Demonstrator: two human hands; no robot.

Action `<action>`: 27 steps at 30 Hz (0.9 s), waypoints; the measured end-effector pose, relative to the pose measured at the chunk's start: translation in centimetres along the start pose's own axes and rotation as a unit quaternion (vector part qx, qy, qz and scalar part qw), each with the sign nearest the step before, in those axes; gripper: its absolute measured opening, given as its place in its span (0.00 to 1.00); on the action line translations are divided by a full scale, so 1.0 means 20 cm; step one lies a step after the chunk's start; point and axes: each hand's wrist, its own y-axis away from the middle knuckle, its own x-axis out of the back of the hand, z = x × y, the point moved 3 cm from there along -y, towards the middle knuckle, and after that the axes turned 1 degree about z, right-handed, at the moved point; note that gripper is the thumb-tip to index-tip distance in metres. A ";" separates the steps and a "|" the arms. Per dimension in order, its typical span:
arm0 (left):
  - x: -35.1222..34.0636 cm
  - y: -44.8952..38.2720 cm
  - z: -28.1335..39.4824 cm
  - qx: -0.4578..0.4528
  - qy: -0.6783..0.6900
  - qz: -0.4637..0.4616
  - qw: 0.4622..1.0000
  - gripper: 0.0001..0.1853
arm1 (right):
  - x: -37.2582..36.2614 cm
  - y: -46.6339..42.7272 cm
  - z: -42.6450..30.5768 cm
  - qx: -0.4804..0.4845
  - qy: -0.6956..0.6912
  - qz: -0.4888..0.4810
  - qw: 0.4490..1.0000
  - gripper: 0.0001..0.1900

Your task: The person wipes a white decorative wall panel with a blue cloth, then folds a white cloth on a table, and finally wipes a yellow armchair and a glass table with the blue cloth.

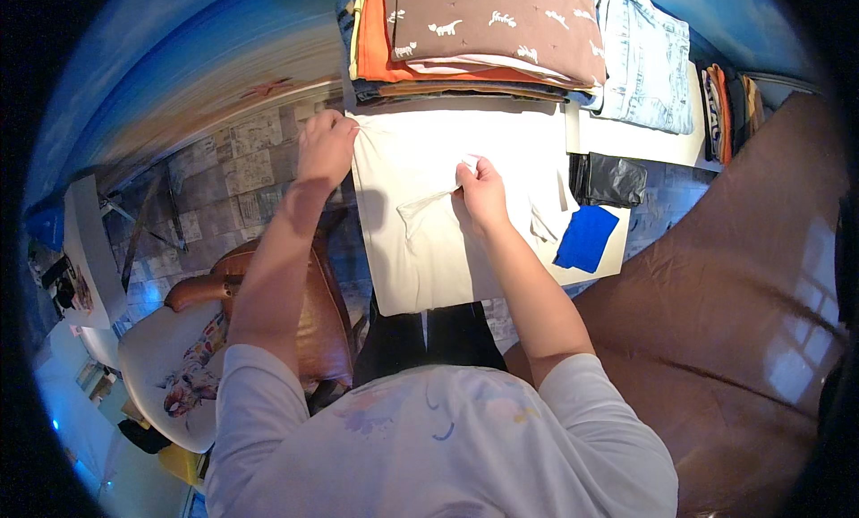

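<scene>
A white cloth garment [443,256] lies spread over the table in front of me, its near edge hanging at the table's front. My left hand [327,145] pinches the garment's far left corner, where small creases run out from the fingers. Over the middle of the cloth, my right hand [480,189] grips a raised bit of the same white fabric, and a fold stretches from it down to the left. The garment's exact kind cannot be told. Just right of it lies a folded blue cloth [586,239].
Behind the garment rises a stack of folded clothes, topped by a brown animal-print piece [496,21]. Folded light-blue jeans [644,62] lie to its right. A black plastic packet [612,179] sits nearby. A brown leather chair [295,317] stands left, a large brown cover [725,317] right.
</scene>
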 end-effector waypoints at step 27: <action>-0.17 0.42 0.48 -0.126 0.044 -0.076 0.988 0.30 | -0.01 0.48 0.15 0.325 0.389 0.012 0.862 0.18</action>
